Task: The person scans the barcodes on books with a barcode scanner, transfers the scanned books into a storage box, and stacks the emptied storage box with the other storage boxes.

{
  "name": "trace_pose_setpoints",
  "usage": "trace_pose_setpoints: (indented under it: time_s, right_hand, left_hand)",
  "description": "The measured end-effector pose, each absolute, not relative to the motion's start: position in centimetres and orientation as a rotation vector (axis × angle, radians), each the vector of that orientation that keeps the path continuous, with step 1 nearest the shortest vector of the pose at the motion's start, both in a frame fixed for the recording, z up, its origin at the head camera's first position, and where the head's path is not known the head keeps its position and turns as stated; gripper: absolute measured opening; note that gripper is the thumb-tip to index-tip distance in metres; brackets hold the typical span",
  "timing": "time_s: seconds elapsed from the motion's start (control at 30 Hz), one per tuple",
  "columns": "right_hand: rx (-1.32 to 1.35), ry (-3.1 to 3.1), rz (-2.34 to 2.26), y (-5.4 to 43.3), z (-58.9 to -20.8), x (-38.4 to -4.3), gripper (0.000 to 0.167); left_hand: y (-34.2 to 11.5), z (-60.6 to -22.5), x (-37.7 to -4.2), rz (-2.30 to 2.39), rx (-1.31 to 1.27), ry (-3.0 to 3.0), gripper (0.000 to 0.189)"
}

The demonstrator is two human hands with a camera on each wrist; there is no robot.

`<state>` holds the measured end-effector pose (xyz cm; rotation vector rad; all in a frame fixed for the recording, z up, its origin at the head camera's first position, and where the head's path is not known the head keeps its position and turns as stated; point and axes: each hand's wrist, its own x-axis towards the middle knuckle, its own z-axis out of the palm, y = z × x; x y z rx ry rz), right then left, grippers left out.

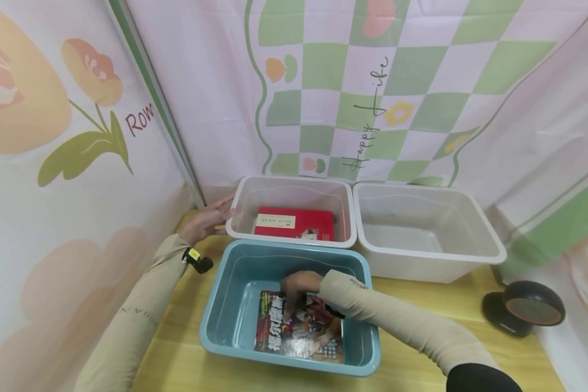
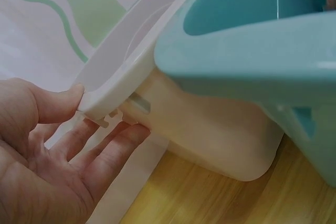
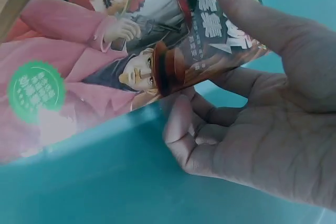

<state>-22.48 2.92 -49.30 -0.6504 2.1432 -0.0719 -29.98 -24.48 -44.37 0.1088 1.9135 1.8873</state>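
Note:
In the head view my left hand is at the left end of a white plastic bin. The left wrist view shows its thumb on top of the bin's rim and the fingers curled beneath, pinching it. My right hand reaches down into a blue plastic bin. There it grips an illustrated book by its edge. In the right wrist view the thumb lies over the glossy cover, with the other fingers underneath. The book's far edge is raised off the blue floor.
A red book or box lies in the left white bin. A second white bin stands to its right. On the yellow wooden table, a dark round device sits at the far right. Patterned curtains hang behind and at the sides.

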Motion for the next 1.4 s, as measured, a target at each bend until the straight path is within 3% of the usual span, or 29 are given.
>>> trace_pose_setpoints:
  time_s: [0.4,0.6,0.97,1.17,1.4]
  right_hand:
    - [-1.153,2.118,-0.175,4.4,-46.7,-22.8,0.010]
    - [-1.343,2.220,-0.382,6.5,-40.9,-22.7,0.030]
    - [-1.419,2.478,-0.633,10.1,-29.9,-23.8,0.040]
    - [-1.326,2.591,-0.730,12.1,-23.8,-23.9,0.031]
    - [-1.375,2.755,-0.727,13.8,-19.8,-22.3,0.018]
  left_hand:
    - [-24.2,-44.1,-29.9,1.897,0.142,1.892,0.069]
    - [-24.2,-44.0,-30.2,1.893,0.122,1.883,0.070]
    - [-24.3,-44.4,-30.9,1.901,0.062,1.872,0.069]
    - [-24.4,-44.9,-30.8,1.908,0.125,1.900,0.065]
    - [-24.0,-44.6,-30.6,1.911,0.140,1.860,0.066]
